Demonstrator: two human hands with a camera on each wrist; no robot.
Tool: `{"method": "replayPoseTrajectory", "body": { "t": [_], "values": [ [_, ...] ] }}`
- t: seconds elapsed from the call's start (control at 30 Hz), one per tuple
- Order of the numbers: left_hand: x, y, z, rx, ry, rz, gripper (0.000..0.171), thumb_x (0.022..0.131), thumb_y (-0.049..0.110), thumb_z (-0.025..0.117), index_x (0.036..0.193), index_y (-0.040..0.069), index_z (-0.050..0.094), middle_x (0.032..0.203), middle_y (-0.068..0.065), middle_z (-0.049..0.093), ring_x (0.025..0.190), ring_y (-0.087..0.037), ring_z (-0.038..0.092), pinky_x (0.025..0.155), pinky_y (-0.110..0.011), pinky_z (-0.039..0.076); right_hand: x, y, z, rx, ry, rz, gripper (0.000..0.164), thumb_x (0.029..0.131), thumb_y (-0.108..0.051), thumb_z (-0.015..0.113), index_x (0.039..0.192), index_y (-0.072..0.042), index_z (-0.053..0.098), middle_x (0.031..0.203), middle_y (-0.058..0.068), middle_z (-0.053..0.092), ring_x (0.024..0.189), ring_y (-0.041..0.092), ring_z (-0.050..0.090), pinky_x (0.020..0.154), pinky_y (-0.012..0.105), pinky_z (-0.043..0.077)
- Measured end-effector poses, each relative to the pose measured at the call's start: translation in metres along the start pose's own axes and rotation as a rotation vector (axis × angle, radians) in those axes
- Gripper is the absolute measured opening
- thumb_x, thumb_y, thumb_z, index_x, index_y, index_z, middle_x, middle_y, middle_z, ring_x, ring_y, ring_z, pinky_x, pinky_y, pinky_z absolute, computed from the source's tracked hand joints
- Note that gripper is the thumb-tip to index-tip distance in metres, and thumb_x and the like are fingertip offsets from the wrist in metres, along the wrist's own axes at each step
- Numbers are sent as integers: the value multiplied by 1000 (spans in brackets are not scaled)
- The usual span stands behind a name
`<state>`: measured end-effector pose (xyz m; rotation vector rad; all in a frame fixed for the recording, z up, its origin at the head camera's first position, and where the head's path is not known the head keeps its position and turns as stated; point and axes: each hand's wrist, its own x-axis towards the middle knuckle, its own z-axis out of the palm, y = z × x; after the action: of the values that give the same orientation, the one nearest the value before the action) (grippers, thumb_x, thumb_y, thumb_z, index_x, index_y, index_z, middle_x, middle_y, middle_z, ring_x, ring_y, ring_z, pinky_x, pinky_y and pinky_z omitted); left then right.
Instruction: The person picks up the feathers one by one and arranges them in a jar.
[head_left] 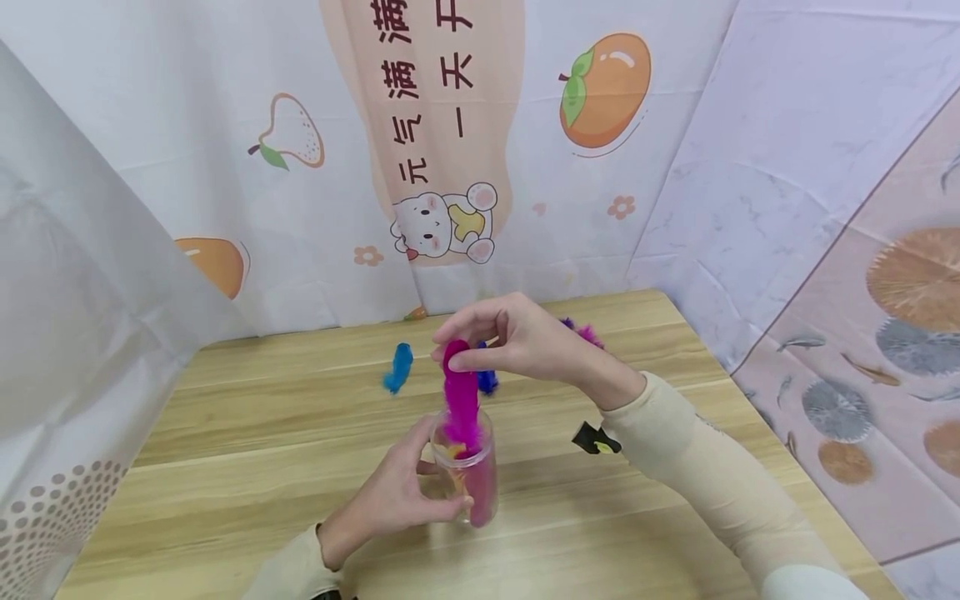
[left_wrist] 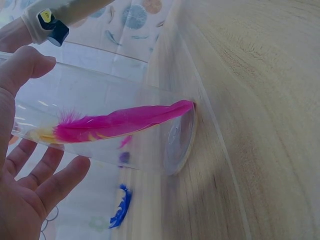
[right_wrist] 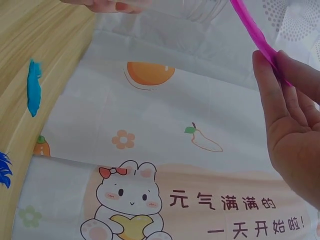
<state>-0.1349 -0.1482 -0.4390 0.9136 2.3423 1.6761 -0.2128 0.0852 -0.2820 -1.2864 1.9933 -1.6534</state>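
In the head view, my left hand point(head_left: 393, 492) holds a clear plastic jar point(head_left: 491, 475) upright on the wooden table, thumb on the near side and fingers around the far side. Inside the jar leans a magenta feather point(left_wrist: 120, 122), its fluffy end beside something yellow. Above the jar's mouth, my right hand point(head_left: 525, 337) pinches another magenta feather point(head_left: 461, 400) by its upper end, between thumb and fingers. That feather hangs down, its fluffy lower end overlapping the jar's rim in the head view. The pinch also shows in the right wrist view.
Behind the jar lie a light-blue feather point(head_left: 401, 367) and a dark-blue feather point(head_left: 487, 381), the latter partly hidden by the right hand. A magenta feather point(head_left: 588, 335) and a purple one lie farther back. A printed curtain point(head_left: 300, 233) hangs along the table's back edge.
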Motion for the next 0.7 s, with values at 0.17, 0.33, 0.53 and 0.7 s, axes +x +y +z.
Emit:
{"method": "replayPoseTrajectory", "body": {
  "t": [0.17,0.33,0.53,0.7],
  "values": [
    [1,1,0,16,0,16,83,78,27,90,146,30,42,135,6,54,119,-23,58,78,-45,61,0,0,2,-12,-2,1,26,91,3,72,116,-1,71,104,5,76,94,26,72,76,45,61],
    [1,1,-1,30,4,38,82,79,26,89,146,28,42,134,4,55,118,-24,59,77,-46,61,-1,0,3,-43,-13,-11,26,91,1,73,116,-2,72,101,6,76,88,24,72,74,46,61],
    [1,1,0,31,-4,40,83,79,26,89,146,28,42,135,3,54,120,-24,58,77,-44,61,-3,0,5,-41,-28,-13,26,91,1,73,117,-1,71,103,15,74,88,24,72,73,45,61],
    [1,0,1,31,3,36,82,78,27,89,146,28,43,134,4,55,118,-24,59,76,-44,61,-2,1,6,-46,-43,-19,26,91,0,73,117,-2,71,102,6,76,86,24,72,69,43,61]
  ]
}}
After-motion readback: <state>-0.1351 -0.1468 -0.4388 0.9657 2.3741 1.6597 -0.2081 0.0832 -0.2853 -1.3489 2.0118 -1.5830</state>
